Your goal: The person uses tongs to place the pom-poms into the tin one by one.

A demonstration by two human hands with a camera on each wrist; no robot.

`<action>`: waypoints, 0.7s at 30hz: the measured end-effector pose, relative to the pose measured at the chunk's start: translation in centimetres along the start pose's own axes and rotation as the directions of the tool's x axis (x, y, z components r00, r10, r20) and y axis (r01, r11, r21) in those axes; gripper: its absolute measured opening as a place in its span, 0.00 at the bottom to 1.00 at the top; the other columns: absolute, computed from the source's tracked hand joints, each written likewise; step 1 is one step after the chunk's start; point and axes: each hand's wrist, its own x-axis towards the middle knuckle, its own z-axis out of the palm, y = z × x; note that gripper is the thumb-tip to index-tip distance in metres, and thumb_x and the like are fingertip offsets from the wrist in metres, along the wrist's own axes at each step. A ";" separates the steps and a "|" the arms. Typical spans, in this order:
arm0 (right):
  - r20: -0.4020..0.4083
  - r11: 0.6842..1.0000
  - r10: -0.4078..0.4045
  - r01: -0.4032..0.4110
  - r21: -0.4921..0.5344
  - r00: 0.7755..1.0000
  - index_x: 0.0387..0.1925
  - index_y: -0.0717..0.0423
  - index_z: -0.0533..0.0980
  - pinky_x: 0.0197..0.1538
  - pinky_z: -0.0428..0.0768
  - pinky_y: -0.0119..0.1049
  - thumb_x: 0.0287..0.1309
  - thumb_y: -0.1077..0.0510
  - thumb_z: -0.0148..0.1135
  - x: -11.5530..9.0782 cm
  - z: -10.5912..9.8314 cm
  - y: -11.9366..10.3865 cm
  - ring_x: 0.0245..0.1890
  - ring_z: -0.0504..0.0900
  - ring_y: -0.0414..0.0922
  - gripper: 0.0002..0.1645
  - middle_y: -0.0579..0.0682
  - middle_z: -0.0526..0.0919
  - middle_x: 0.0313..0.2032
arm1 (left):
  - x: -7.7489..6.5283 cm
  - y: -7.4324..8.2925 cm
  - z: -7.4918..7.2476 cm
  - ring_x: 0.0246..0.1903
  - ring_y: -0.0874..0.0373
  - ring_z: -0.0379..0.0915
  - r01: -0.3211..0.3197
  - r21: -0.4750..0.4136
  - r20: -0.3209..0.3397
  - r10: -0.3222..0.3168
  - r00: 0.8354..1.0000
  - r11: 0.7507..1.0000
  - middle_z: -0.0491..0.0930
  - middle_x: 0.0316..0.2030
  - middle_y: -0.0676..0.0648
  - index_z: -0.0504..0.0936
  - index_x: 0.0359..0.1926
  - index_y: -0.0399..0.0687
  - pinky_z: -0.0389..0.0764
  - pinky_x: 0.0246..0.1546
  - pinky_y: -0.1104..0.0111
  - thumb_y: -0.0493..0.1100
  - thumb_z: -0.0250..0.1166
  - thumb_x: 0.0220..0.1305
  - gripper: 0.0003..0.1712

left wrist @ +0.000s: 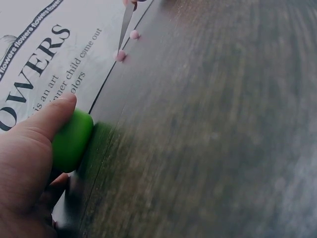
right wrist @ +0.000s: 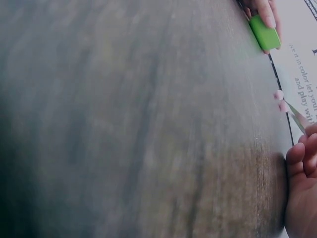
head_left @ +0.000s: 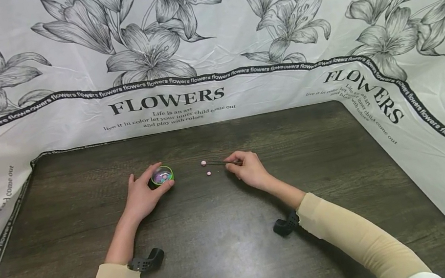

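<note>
My left hand [head_left: 144, 192] grips a small round green-rimmed container [head_left: 152, 177] between thumb and fingers at the left of the table's middle. Its inside looks shiny and purple-blue, with small pinkish bits in it. In my right hand [head_left: 250, 170] I pinch dark metal tweezers [head_left: 217, 162], pointing left. Their tips meet a pink bead [head_left: 203, 163]; whether it is lifted I cannot tell. Just nearer to me lies a smaller pink bead [head_left: 209, 173]. The left wrist view shows the container's green side [left wrist: 74, 141] and the tweezers [left wrist: 126, 25] beyond.
Everything stands on a dark wood-grain table [head_left: 222, 238]. A white cloth [head_left: 276, 89] printed with flowers and lettering rises behind it and along both sides. A black wrist device [head_left: 147, 260] sits on the left arm, another [head_left: 286, 224] on the right.
</note>
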 end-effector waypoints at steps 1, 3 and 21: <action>0.001 1.000 -0.001 0.001 -0.002 1.000 0.49 0.62 0.85 0.18 0.66 0.32 0.68 0.65 0.64 0.0 0.0 0.0 0.14 0.70 0.40 0.11 0.46 0.73 0.15 | 0.0 0.0 0.0 0.72 0.30 0.55 0.000 0.001 -0.001 0.000 1.000 1.000 0.57 0.75 0.30 0.64 0.78 0.44 0.25 0.76 0.44 0.58 0.69 0.69 0.45; -0.001 1.000 -0.001 0.001 -0.015 1.000 0.49 0.62 0.85 0.19 0.67 0.32 0.68 0.65 0.64 0.0 0.0 0.0 0.15 0.70 0.41 0.11 0.45 0.74 0.15 | 0.0 0.0 0.1 0.73 0.30 0.54 0.004 0.001 -0.003 -0.004 1.000 1.000 0.57 0.75 0.31 0.64 0.78 0.44 0.26 0.76 0.44 0.57 0.69 0.69 0.45; -0.050 0.998 -0.022 0.019 -0.054 0.998 0.45 0.62 0.86 0.19 0.69 0.32 0.67 0.65 0.65 0.3 0.2 0.1 0.14 0.71 0.41 0.09 0.45 0.76 0.15 | -0.2 0.3 -0.1 0.75 0.26 0.42 0.014 -0.017 0.005 -0.014 1.000 1.000 0.57 0.76 0.30 0.64 0.78 0.45 0.26 0.75 0.41 0.59 0.70 0.68 0.46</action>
